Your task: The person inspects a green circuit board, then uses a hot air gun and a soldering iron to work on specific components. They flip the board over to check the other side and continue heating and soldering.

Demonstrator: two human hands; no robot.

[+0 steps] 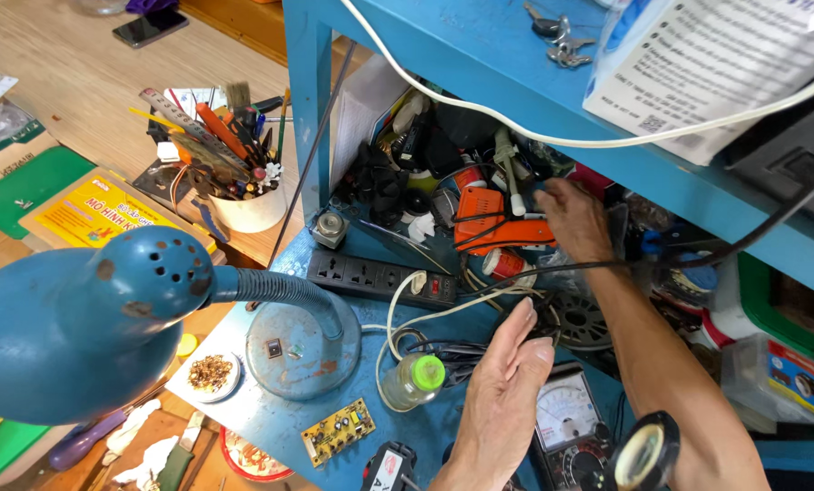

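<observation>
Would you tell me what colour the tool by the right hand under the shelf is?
Orange: the tool lies beside the right hand, shown best in the head view.

Under the shelf (480, 55): glue gun (493, 223), right hand (575, 218) touching it.
Before it: power strip (380, 277).
Table (271, 423) front: lamp (302, 350) left, bottle (414, 380) beside left hand (507, 391), meter (566, 423) right.

Chipped painted metal lamp (107, 309); glossy orange plastic tool (493, 223).
</observation>
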